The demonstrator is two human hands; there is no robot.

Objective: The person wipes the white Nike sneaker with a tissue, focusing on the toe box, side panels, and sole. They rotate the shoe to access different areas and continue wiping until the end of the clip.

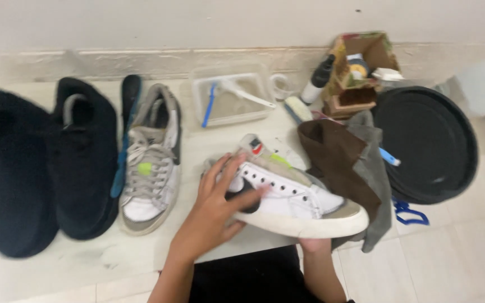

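At the centre of the frame we hold a white sneaker tipped on its side, laces out and eyelets bare. Our left hand lies over its heel end with fingers spread and pressed against the side panel, thumb tucked near the dark patch. Our right hand props the sole from below; most of it is hidden, so we cannot tell how its fingers are set.

At centre left its mate lies on the floor, laced and greyish, with a pair of black shoes further left. A clear tub with brushes in it sits at upper centre. A brown cloth is draped just right of the held shoe, beside a black round lid, and a cardboard box of supplies stands at upper right.

By our reading the work is part done: the held shoe looks whiter than its mate, which appears untouched.
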